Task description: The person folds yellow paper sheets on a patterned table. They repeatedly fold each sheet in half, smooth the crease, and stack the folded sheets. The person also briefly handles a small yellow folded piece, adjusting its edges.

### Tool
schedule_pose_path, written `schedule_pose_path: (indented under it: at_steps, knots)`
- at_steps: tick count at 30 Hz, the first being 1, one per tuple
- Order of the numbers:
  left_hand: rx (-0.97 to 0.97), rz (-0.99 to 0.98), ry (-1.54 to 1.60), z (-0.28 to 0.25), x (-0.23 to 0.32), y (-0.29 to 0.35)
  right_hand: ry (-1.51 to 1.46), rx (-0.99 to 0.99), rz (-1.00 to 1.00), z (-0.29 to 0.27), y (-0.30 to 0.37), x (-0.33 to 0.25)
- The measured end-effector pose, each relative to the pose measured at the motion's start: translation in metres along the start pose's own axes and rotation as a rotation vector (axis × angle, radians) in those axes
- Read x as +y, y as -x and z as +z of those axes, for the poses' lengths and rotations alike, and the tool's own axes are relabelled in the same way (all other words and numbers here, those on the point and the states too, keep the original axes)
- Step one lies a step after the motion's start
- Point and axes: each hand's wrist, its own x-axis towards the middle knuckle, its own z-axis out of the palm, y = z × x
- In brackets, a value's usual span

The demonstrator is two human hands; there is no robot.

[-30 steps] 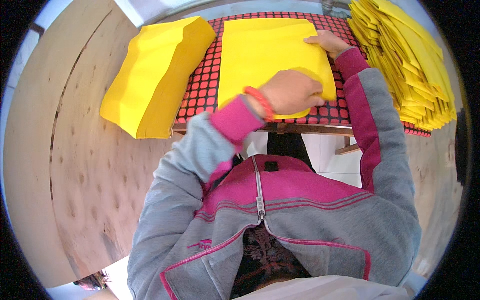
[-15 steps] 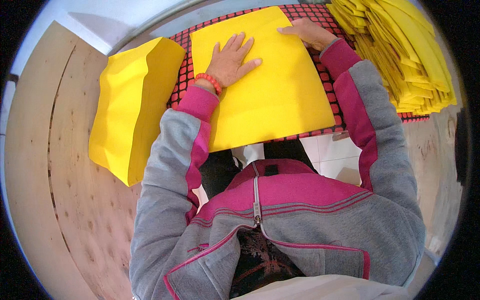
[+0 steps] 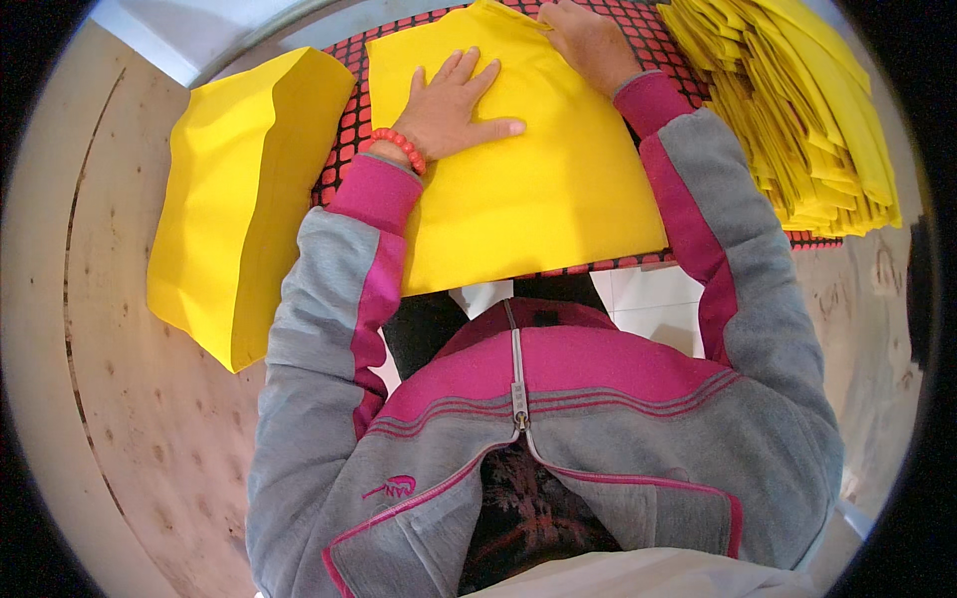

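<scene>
A large yellow felt-like cloth sheet (image 3: 538, 214) lies in front of me on a red and black grid-patterned mat (image 3: 344, 140). My left hand (image 3: 446, 112) rests flat on its upper left part, fingers spread and thumb pointing right. At the far right corner my right hand (image 3: 590, 48) is closed on the sheet's edge. The cloth there is pulled up into a slanting fold, and the fingertips are partly hidden. A red bead bracelet (image 3: 401, 146) circles my left wrist.
To the left, a thick stack of yellow sheets (image 3: 214, 189) stands on the wooden tabletop (image 3: 150, 419). A tall pile of folded yellow pieces (image 3: 812, 120) lies at the right, partly over the mat. A pale wall (image 3: 164, 35) rises behind the table at the far left.
My right hand has moved up and left, from lying at the sheet's right edge to gripping its far corner, which is now bunched. The left hand stays flat.
</scene>
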Motion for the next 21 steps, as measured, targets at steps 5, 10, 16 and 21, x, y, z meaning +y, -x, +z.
schedule_pose_path:
  at_steps: [5, 10, 16, 21]
  knots:
    - [0.051, 0.175, 0.070, 0.009, 0.004, 0.007, -0.538, -0.150, 0.344, -0.009, -0.001, 0.017]
    - [0.054, 0.204, 0.048, 0.012, 0.003, 0.003, -0.855, -0.354, 0.648, -0.017, 0.013, 0.025]
    - [0.032, 0.178, 0.018, 0.012, 0.003, 0.002, -0.639, -0.507, 0.481, -0.027, 0.030, 0.013]
    - [-0.044, 0.154, 0.033, 0.000, 0.008, 0.006, 0.156, -0.164, -0.093, -0.026, 0.056, -0.028]
